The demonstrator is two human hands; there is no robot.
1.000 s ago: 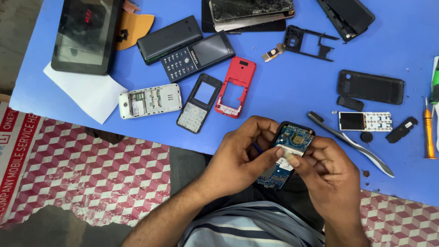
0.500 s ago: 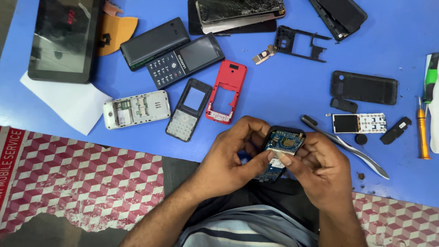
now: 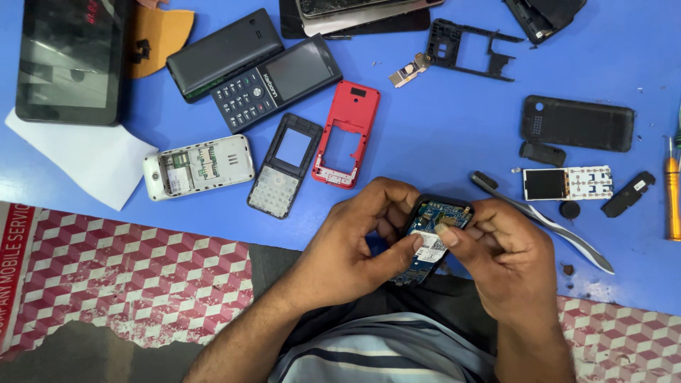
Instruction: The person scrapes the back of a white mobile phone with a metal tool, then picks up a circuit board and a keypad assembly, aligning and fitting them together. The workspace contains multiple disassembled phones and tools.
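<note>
**Both hands on the opened phone, working at its circuit board**

I hold an opened phone (image 3: 433,237) above the near edge of the blue bench (image 3: 440,135). My left hand (image 3: 355,241) clasps its lower end, thumb on the pale sticker; my right hand (image 3: 507,259) grips the top, thumb pressing the blue board. I judge I'm freeing the board from its shell; the next move needs gentle, even prying. Tweezers (image 3: 546,227) lie close by.

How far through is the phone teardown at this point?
Done: red frame, black keypad bezel and screen-keypad strip lie loose on the blue table. In hand: left hand and right hand grip an opened phone, circuit board exposed. Left: that board sits in its shell.
</note>
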